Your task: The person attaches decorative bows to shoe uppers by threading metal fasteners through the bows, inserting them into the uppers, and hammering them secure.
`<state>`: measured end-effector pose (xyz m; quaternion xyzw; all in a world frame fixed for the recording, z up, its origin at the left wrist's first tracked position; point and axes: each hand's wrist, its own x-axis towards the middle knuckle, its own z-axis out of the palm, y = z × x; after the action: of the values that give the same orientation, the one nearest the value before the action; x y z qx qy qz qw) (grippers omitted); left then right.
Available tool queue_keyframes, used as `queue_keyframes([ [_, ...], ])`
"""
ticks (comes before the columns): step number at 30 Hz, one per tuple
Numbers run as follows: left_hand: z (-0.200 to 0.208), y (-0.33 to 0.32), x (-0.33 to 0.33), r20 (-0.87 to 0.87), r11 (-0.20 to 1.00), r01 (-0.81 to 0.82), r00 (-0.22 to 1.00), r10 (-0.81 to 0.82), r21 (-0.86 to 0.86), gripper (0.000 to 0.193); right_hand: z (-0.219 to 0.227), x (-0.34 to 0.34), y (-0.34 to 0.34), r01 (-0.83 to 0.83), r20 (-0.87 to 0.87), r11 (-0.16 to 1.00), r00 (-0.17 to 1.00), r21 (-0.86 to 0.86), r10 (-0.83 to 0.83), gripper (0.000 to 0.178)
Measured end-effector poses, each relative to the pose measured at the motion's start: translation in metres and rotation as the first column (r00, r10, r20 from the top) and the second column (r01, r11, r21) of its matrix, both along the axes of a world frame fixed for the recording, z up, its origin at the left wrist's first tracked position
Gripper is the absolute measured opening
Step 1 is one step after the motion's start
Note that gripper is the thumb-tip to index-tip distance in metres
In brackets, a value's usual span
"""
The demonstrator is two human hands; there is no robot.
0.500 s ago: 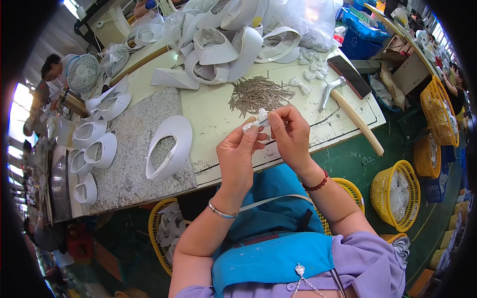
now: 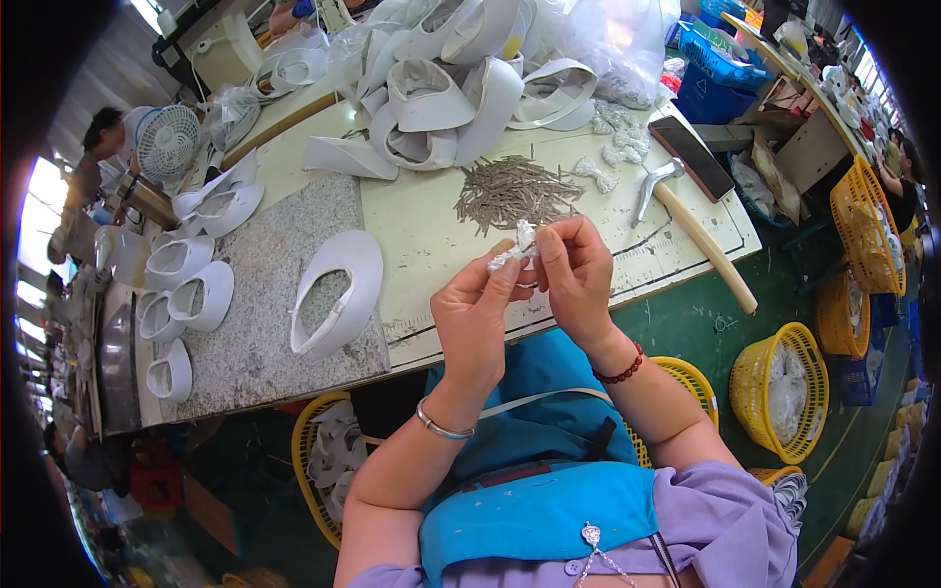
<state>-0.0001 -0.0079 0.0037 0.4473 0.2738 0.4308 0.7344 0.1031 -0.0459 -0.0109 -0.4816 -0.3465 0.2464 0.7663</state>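
Note:
Between my two hands, just above the table's front edge, is a small white glittery bow (image 2: 508,257). My left hand (image 2: 472,316) pinches its left side between thumb and fingers. At the bow's right side, my right hand (image 2: 578,277) has its thumb and fingertips closed together on it; whatever finer piece they may hold is hidden. Right behind my hands lies a heap of thin brown strips (image 2: 512,192). More white bows (image 2: 594,176) rest to the right of that heap. On the stone slab (image 2: 265,338) to my left is a single white shoe upper (image 2: 365,277).
A claw hammer (image 2: 701,240) with a wooden handle lies at the table's right edge, beside a dark phone (image 2: 692,157). Stacked white uppers (image 2: 423,96) fill the back, with several more along the left. Yellow baskets (image 2: 737,392) stand on the floor around me. Other people work farther off.
My hands stay together at nearly the same place, and the bow has turned slightly between my fingers. The whole view has shifted a little; the things on the table look unchanged.

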Motion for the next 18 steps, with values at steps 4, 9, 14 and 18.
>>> queue_keyframes([
  [4, 0.003, 0.0, -0.001, 0.036, 1.0, 0.025, 0.999, -0.025, -0.01, 0.024, 0.001, 0.001, -0.001, 0.0, 0.015, 0.999, 1.0, 0.04, -0.001, 0.012],
  [9, 0.004, -0.004, -0.001, 0.018, 0.997, -0.022, 1.0, 0.021, 0.071, 0.024, -0.004, -0.004, 0.001, 0.059, 0.104, 0.996, 0.992, 0.071, -0.067, 0.011],
  [14, 0.005, -0.005, -0.004, -0.001, 0.986, -0.005, 1.0, 0.005, 0.164, 0.024, -0.002, -0.006, -0.005, -0.012, -0.018, 0.999, 1.0, 0.047, 0.013, 0.01],
  [18, 0.009, -0.005, -0.003, -0.011, 0.992, 0.015, 1.0, -0.014, 0.127, 0.025, -0.001, 0.001, -0.004, 0.08, 0.104, 0.992, 0.991, 0.099, -0.09, 0.009],
])
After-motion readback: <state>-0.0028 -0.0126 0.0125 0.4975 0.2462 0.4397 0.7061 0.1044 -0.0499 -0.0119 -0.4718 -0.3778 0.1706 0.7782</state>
